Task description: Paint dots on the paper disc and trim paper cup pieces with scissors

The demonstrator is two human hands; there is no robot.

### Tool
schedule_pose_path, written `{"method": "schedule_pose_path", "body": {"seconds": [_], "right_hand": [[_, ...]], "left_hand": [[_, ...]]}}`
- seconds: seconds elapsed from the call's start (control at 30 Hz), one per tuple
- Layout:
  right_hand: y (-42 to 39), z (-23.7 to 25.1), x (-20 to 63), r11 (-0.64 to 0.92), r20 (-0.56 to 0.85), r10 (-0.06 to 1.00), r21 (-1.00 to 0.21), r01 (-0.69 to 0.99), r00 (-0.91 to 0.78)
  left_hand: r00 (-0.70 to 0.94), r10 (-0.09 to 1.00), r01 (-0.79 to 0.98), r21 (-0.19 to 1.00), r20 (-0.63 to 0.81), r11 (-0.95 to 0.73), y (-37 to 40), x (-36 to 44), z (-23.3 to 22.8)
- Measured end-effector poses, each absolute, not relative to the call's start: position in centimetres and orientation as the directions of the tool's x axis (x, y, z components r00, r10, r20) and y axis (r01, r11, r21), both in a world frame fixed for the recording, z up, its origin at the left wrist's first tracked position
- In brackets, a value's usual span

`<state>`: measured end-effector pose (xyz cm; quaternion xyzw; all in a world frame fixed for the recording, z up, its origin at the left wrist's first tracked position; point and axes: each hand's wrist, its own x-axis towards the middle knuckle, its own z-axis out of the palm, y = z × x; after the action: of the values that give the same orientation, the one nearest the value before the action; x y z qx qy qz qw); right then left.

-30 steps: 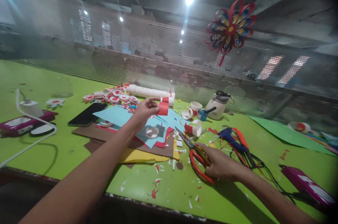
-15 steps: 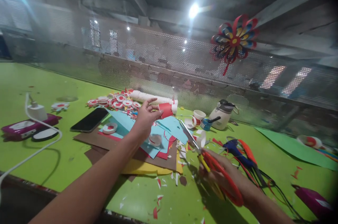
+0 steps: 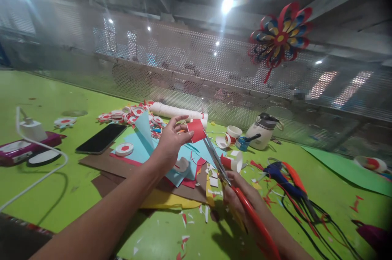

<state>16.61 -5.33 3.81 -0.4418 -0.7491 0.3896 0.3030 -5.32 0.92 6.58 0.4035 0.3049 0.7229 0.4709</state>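
My left hand [image 3: 170,142] holds up a small red paper piece [image 3: 196,130] between thumb and fingers, above a stack of blue, red, brown and yellow paper sheets [image 3: 143,158]. My right hand [image 3: 241,198] grips red-handled scissors [image 3: 232,186] raised off the table. Their blade tips point up at the lower edge of the red piece. A cut red-and-white paper cup [image 3: 232,162] lies just right of the blades.
On the green table [image 3: 45,88] lie a black phone [image 3: 101,138], a pile of red-and-white discs [image 3: 128,115], a white roll [image 3: 177,111], a white jug [image 3: 263,131], a glue gun with cords [image 3: 284,176], and a charger with cable [image 3: 30,133]. Paper scraps litter the front edge.
My right hand picked the scissors up off the table and swung the blades up to the red piece. My left hand stayed raised, turning the red piece toward the blades.
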Motion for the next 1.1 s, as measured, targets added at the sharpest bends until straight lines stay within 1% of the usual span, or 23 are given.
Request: {"method": "schedule_pose_path", "body": {"seconds": [0.2,0.4,0.63,0.83,0.93,1.1], "right_hand": [[-5.4,3.2,16.6,0.312,0.134,0.903,-0.858,0.407,-0.409],[-5.6,2.8,16.6,0.363,0.204,0.912,-0.805,0.469,-0.356],[-5.9,2.9,16.3,0.349,0.211,0.922,-0.816,0.46,-0.326],[-6.4,3.3,15.8,0.293,0.166,0.931,-0.872,0.392,-0.327],[-6.4,3.2,15.9,0.321,0.185,0.925,-0.848,0.421,-0.333],[-6.3,3.2,16.2,0.334,0.17,0.906,-0.852,0.404,-0.389]], "left_hand": [[-0.178,0.928,-0.429,0.823,0.329,-0.373,0.5,-4.8,6.4],[-0.181,0.921,-0.421,0.819,0.346,-0.39,0.5,-4.7,6.4],[-0.175,0.92,-0.414,0.822,0.35,-0.391,0.5,-4.6,6.3],[-0.186,0.92,-0.418,0.819,0.345,-0.392,0.5,-4.5,6.3],[-0.184,0.923,-0.411,0.826,0.338,-0.385,0.5,-4.6,6.4],[-0.188,0.92,-0.4,0.829,0.344,-0.391,0.5,-4.6,6.4]]}}
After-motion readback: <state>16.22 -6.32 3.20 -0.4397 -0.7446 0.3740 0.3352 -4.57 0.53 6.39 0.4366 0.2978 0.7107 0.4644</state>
